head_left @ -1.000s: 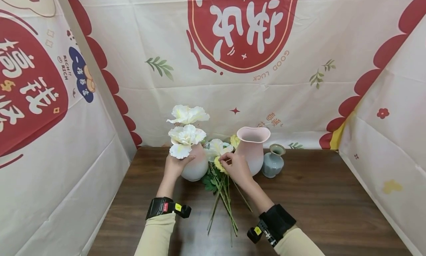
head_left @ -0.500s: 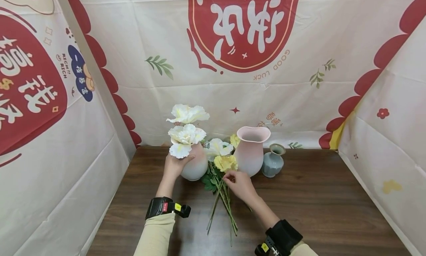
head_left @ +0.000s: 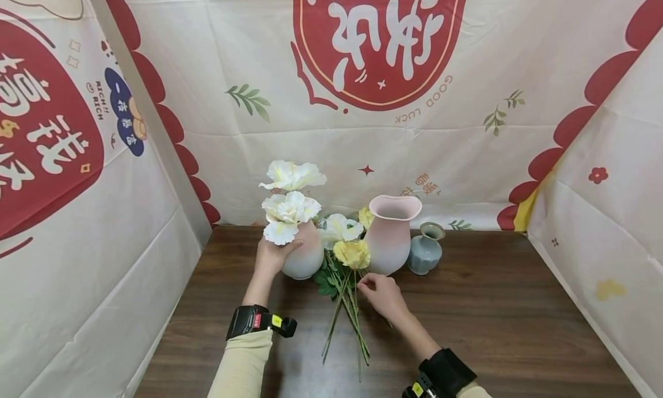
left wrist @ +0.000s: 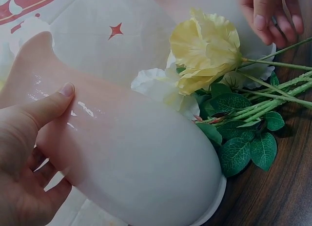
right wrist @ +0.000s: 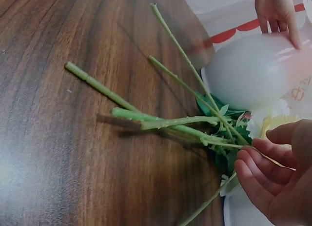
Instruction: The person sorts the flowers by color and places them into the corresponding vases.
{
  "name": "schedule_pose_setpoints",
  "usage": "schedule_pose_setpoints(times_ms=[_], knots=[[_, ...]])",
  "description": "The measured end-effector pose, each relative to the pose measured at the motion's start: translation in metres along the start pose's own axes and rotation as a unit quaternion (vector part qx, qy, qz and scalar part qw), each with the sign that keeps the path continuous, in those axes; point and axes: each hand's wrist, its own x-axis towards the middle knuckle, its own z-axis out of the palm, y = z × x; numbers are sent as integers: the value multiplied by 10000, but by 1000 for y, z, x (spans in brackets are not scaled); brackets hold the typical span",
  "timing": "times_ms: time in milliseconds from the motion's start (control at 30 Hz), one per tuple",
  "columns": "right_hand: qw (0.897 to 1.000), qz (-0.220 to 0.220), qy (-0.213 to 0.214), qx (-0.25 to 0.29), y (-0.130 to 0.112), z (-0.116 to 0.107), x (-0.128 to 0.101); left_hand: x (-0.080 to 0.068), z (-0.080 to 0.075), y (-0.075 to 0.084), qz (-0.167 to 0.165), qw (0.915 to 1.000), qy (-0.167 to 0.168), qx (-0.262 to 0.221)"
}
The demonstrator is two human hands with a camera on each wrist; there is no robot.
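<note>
A rounded pink-and-white vase (head_left: 303, 260) stands at the back left of the table, with white flowers (head_left: 291, 208) above its mouth. My left hand (head_left: 271, 258) grips its neck; in the left wrist view the thumb lies on the near side and the fingers reach behind. Beside the vase, a yellow flower (head_left: 352, 254) and a white flower (head_left: 339, 229) lie with their green stems (head_left: 348, 306) pointing toward me. My right hand (head_left: 384, 297) is close by the yellow flower's stem. In the right wrist view its fingers are loosely bent, the thumb apart from them.
A taller pink-and-white vase (head_left: 391, 242) with a wavy rim stands right of the flowers, a small blue-grey vase (head_left: 426, 251) beside it. Green leaves (left wrist: 243, 150) lie against the held vase's base. Printed cloth (head_left: 331, 133) encloses the wooden table (head_left: 492, 312).
My right hand has left the yellow flower's head and moved down and right along its stem, so the bloom now shows fully. My left hand stays on the vase.
</note>
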Motion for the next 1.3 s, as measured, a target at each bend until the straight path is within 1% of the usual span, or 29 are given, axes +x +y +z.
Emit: schedule_pose_setpoints(times_ms=[100, 300, 533, 767, 1033, 1300], knots=[[9998, 147, -47, 116, 5, 2, 1, 0, 0, -1, -27, 10000, -2, 29], [9965, 549, -127, 622, 12, 8, 3, 0, 0, -1, -80, 10000, 26, 32], [9928, 645, -63, 1008, 15, 14, 4, 0, 1, 0, -78, 10000, 31, -28], [9861, 768, -96, 1472, 18, 20, 5, 0, 0, 0, -112, 9999, 24, -64], [9838, 729, -146, 1630, 20, 27, 9, 3, 2, 0, -181, 9998, 39, -60], [9821, 807, -145, 1695, 19, 30, 13, 5, 3, 0, -181, 9998, 64, -72]])
